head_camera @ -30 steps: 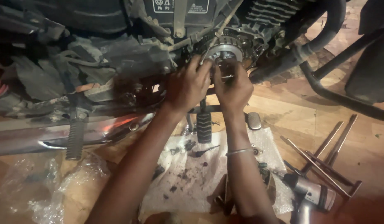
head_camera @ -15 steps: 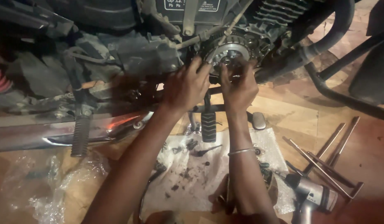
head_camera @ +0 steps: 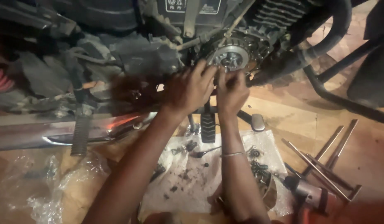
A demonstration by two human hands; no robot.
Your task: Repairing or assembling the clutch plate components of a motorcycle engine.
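With both hands, left [head_camera: 191, 89] & right [head_camera: 231, 92], pressed together on the clutch assy [head_camera: 230, 58], I reckon a slip drops small parts onto the littered sheet [head_camera: 192, 182].

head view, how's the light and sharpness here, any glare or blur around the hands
Head view: dim, warm light, with the upper left of the engine lost in shadow; a bright orange-white glint on the exhaust pipe; the left hand and right hand at the round clutch are slightly soft with motion blur; the plastic bag at lower left is hazy; the picture edges look smeared.
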